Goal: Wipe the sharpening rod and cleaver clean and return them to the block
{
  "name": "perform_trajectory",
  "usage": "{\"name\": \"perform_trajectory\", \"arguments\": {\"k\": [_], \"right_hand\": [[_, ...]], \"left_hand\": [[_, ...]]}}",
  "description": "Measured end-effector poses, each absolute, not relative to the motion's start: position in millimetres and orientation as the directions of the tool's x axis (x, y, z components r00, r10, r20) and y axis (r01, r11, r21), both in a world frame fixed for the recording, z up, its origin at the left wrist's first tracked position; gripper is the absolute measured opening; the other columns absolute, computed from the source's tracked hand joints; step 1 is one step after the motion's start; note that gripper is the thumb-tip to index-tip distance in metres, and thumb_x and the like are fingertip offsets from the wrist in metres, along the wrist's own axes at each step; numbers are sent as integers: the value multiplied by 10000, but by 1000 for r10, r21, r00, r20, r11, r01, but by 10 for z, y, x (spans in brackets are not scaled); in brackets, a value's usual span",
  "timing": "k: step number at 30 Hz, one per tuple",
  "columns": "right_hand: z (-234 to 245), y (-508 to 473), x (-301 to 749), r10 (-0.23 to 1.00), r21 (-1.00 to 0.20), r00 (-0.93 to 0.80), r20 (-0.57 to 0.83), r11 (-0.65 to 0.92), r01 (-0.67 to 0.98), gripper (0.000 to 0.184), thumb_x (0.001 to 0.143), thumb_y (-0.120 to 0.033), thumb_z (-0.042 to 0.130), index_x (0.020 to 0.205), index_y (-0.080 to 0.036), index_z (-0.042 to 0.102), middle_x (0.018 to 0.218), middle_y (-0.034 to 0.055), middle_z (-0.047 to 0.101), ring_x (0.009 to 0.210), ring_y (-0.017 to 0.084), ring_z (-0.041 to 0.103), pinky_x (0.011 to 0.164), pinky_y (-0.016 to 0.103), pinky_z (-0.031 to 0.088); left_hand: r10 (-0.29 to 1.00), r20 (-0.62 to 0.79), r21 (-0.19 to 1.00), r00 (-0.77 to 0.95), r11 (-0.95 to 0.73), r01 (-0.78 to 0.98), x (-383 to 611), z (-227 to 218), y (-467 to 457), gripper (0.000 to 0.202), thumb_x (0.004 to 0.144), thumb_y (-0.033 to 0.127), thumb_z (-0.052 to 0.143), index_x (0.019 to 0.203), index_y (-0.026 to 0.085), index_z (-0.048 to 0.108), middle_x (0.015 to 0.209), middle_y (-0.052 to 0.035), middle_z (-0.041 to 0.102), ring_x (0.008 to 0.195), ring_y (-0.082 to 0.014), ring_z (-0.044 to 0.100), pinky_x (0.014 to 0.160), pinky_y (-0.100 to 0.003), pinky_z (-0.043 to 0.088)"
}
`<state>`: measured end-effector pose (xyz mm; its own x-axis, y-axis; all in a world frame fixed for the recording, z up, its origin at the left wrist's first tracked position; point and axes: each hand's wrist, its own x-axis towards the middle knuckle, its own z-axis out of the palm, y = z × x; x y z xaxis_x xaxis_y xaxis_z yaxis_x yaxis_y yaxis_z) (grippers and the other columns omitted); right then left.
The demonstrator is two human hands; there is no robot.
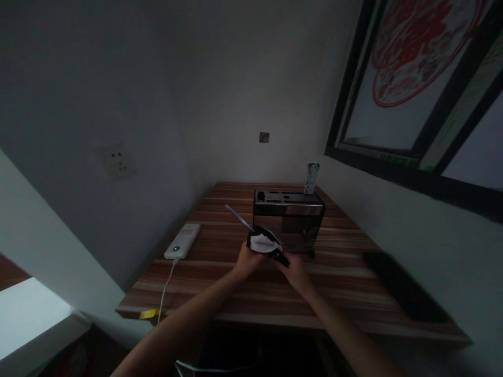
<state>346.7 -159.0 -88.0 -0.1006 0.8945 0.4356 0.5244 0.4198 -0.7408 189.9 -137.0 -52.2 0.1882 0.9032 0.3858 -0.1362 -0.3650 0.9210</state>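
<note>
In the middle of the view, my right hand (pixel 295 271) is closed round the black handle of a knife (pixel 239 217). Its narrow blade points up and to the left. A black and white cloth (pixel 264 243) lies folded over part of the blade, and my left hand (pixel 249 259) grips this cloth from below. The fingers of both hands are partly hidden. Just behind them stands a dark knife block (pixel 288 209) with slots in its top. One silvery patterned handle (pixel 312 178) sticks up from its right end.
A white power bank (pixel 183 241) with a cable (pixel 165 287) lies at the left of the striped wooden table (pixel 220 204). To the right rests a dark flat object (pixel 404 285). Walls close in behind and at both sides; a framed panel (pixel 416 78) hangs at right.
</note>
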Motion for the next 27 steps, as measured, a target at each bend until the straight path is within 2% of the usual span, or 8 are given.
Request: {"name": "perform_trajectory", "arguments": {"k": [10, 18, 23, 27], "right_hand": [[-928, -1556, 3491, 883, -745, -96, 459, 442, 500, 227, 733, -317, 581, 868, -153, 661, 863, 97, 691, 778, 254, 632, 701, 352, 476], [-918, -1568, 3486, 875, -718, -98, 474, 448, 532, 215, 735, -316, 572, 831, -147, 663, 792, 86, 691, 711, 236, 627, 645, 326, 481], [-877, -1573, 3447, 877, -727, -90, 472, 444, 524, 253, 741, -365, 570, 822, -144, 662, 749, 64, 688, 673, 216, 622, 604, 289, 475], [-834, -1578, 3431, 883, -745, -102, 459, 445, 497, 300, 746, -408, 570, 878, -152, 657, 834, 73, 694, 761, 233, 630, 676, 308, 477]], "left_hand": [[894, 398, 916, 207, -373, -148, 1938, -610, -1344, 321, 552, 206, 717, 843, 131, 607, 861, -64, 674, 803, -190, 620, 764, -303, 488], [883, 425, 901, 201, -392, -184, 1966, -507, -1402, 256, 578, 213, 701, 815, 145, 631, 840, -52, 677, 787, -183, 624, 751, -285, 493], [888, 417, 899, 195, -372, -231, 1913, -388, -1400, 240, 598, 229, 689, 813, 137, 631, 842, -60, 674, 792, -187, 626, 753, -291, 496], [898, 428, 885, 104, -392, -252, 1841, -353, -1323, 273, 580, 202, 705, 834, 133, 630, 869, -66, 673, 807, -189, 626, 765, -296, 494]]}}
